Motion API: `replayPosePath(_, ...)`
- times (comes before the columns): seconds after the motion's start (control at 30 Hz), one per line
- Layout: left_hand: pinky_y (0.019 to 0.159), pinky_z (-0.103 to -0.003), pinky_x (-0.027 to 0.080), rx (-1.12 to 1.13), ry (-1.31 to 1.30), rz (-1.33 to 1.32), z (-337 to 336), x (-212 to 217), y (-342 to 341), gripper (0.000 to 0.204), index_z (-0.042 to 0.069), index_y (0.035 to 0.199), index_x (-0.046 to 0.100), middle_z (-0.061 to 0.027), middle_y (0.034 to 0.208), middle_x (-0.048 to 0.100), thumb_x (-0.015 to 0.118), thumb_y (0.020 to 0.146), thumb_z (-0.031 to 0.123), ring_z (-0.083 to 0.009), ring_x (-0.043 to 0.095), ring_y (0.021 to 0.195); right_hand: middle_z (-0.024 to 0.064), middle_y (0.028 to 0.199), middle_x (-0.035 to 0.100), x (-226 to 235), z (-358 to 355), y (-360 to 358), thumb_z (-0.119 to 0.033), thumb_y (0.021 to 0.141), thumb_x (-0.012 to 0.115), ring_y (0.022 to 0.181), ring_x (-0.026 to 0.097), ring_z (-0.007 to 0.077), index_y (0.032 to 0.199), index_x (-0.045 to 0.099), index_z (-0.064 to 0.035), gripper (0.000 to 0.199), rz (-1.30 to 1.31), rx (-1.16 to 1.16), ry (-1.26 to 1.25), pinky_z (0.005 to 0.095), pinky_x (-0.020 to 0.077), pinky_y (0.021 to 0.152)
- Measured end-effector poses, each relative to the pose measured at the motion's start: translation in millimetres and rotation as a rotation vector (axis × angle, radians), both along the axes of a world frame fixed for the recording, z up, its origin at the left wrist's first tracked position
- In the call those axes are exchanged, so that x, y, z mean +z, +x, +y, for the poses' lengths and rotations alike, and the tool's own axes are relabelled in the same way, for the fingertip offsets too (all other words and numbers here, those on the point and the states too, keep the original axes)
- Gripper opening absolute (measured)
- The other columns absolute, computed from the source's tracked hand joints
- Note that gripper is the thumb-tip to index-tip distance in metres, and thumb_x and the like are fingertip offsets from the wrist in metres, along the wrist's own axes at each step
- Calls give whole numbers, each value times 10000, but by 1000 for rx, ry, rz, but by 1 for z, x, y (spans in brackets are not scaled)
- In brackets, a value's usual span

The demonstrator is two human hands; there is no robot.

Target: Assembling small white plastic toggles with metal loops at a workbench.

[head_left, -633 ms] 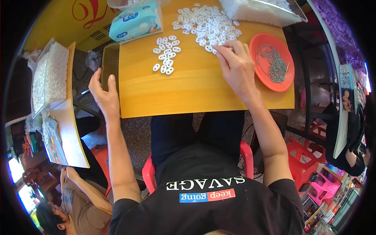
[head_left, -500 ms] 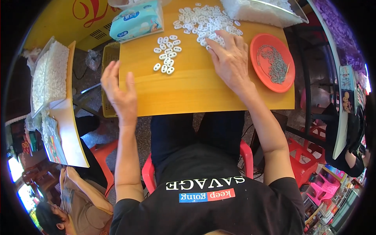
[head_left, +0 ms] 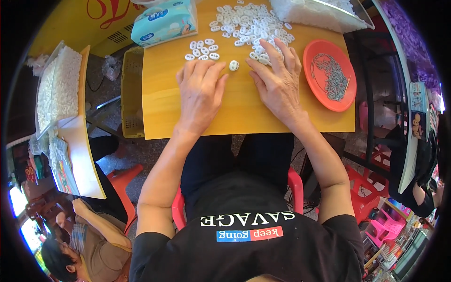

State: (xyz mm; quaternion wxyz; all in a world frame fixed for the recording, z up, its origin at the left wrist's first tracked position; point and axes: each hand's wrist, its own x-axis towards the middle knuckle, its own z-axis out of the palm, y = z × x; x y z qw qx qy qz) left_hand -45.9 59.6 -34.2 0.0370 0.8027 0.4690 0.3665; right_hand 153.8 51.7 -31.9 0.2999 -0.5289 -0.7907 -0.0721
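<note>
My left hand [head_left: 202, 96] lies over the lower part of a small group of white oval two-hole plastic pieces [head_left: 205, 50], its fingers stretched forward and slightly apart. What is beneath its fingertips is hidden. My right hand [head_left: 280, 84] has its fingers spread at the near edge of a large pile of the same pieces [head_left: 251, 23], with a few next to its fingertips. Between my hands sits a small white piece [head_left: 234, 65], possibly two together, touched by neither.
A red oval plate [head_left: 350, 89] with many small grey metal pins [head_left: 336, 84] stands at the right. A blue tissue pack [head_left: 164, 23] and a clear bin of white pieces [head_left: 324, 11] are at the back. Another person [head_left: 89, 235] sits at the lower left.
My left hand has moved right and forward onto the small group, covering its lower pieces. A white piece now lies between the hands. My right hand has shifted slightly right and nearer me.
</note>
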Motion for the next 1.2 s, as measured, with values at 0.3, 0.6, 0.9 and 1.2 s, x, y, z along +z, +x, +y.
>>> replayPosePath(0.3,870,-377,356,-32,-12,158,19,1,11,153,93,933,701,-21,912,624,727,792,145,-218,544,951,61,1374,511,-4,7,-9,-189,777,765,1367,352,313,996,735,-149,225,57,24,-23,519,214,1150)
replayPosePath(0.6,860,-387,355,-45,12,105,17,0,18,141,89,921,701,-23,906,625,729,794,144,-223,547,937,67,1320,555,-5,5,-6,-195,781,763,1355,375,312,936,733,-118,175,18,27,-45,519,206,1152)
replayPosePath(0.9,852,-395,352,-78,-60,48,21,-3,19,145,93,905,643,-40,872,603,722,789,131,-241,537,926,16,1093,621,6,-19,7,-149,768,749,1100,517,249,910,722,-129,146,4,-32,-25,416,371,926)
replayPosePath(1.2,814,-398,414,-107,-280,-218,25,-1,20,128,46,933,649,-72,860,633,688,817,81,-272,577,874,0,881,602,-3,-14,9,-134,773,720,873,552,216,928,698,-126,156,55,-23,5,364,411,770)
